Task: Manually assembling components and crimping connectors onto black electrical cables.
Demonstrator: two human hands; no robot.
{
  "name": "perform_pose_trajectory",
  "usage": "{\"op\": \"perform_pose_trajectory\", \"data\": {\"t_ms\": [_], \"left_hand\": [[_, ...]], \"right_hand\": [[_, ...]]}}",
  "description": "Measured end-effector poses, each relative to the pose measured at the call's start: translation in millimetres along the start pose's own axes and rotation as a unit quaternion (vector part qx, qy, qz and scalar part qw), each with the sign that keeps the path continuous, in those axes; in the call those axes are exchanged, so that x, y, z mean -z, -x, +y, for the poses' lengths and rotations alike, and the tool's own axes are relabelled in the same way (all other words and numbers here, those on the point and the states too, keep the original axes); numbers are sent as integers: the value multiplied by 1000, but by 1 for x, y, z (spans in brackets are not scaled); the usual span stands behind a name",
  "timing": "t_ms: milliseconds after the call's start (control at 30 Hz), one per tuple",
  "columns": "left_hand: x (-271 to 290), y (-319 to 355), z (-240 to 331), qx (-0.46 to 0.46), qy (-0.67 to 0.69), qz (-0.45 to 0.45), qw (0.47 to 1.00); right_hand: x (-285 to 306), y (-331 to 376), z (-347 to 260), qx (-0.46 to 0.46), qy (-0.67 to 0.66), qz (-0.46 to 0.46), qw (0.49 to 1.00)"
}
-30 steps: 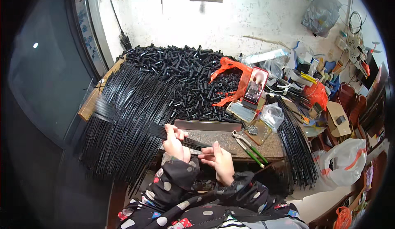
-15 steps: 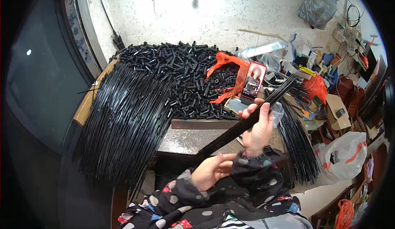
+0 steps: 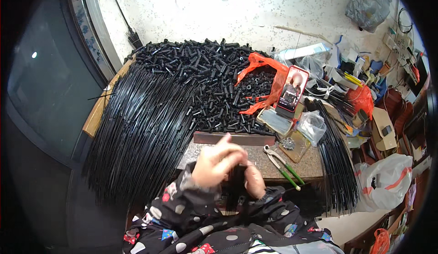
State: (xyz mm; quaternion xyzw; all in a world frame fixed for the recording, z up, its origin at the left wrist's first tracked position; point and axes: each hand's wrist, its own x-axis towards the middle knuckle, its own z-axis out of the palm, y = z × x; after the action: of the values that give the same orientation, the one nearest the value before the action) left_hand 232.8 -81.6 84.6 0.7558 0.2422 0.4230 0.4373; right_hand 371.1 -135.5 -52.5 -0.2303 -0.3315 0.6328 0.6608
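A bundle of thin black rods (image 3: pixel 234 191) points down in front of my body, below the table's near edge. My right hand (image 3: pixel 254 181) is closed around its upper part. My left hand (image 3: pixel 217 162) is just above and left of it, fingers bent toward the bundle's top and blurred by motion. Whether it grips anything cannot be told. Pincers with green handles (image 3: pixel 284 168) lie on the table (image 3: pixel 196 152) to the right. A small heap of metal pieces (image 3: pixel 286 143) sits behind them on a flat yellowish pad (image 3: pixel 297 150).
Many black rods (image 3: pixel 141 126) spread at left, more (image 3: pixel 336 163) at right. Short black tubular parts (image 3: pixel 210 76) are heaped behind a dark wooden strip (image 3: pixel 232 139). A red plastic bag (image 3: pixel 277 83), a phone (image 3: pixel 292 90), a tray of thin sticks (image 3: pixel 276 121) and a clear bag (image 3: pixel 312 127) stand right.
The bundle has swung from slanting up at the right to pointing down near my body. Both hands have come together at its top. The pincers have come into view.
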Motion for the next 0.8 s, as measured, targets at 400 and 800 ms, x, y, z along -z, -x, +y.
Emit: {"op": "perform_pose_trajectory", "data": {"t_ms": [400, 800], "left_hand": [[79, -151, -200, -62, -510, -17, 858], [145, -169, -124, 75, -7, 86, 993]], "right_hand": [[-3, 3, 9, -57, 68, 164, 982], [-20, 1, -7, -41, 137, 202, 969]]}}
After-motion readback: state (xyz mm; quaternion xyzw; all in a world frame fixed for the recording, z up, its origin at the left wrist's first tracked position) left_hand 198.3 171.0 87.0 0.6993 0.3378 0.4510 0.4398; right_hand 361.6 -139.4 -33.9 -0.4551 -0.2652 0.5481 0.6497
